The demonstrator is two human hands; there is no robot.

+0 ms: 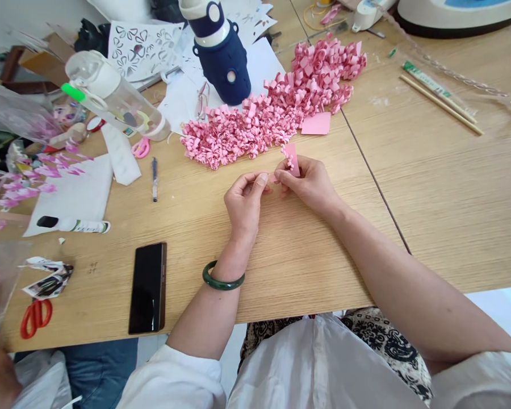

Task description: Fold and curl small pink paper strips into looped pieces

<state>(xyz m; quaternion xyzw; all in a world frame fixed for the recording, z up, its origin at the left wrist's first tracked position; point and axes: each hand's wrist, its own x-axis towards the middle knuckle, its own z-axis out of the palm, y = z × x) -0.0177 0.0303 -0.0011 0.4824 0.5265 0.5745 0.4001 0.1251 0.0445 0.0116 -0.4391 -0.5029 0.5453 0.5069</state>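
Observation:
My right hand [313, 182] is closed on a small piece of pink paper [294, 159], whose left edge is cut into little curled strips. Close beside it, my left hand [244, 199] is pinched, thumb against forefinger, at a thin pink strip on the paper's near side; its fingertips partly hide that strip. A green bangle [223, 282] circles my left wrist. Just beyond both hands lies a long heap of curled pink paper pieces [247, 128]. Flat pink paper rectangles [316, 123] rest at the heap's right edge.
A navy bottle [225, 62] and a clear bottle [114, 96] stand behind the heap. Left of me are a phone [147, 287], a pen [154, 179], a white tube [79, 225] and red scissors [35, 318]. Wooden sticks [443, 105] lie far right. Another person's jeans [100, 369] show lower left.

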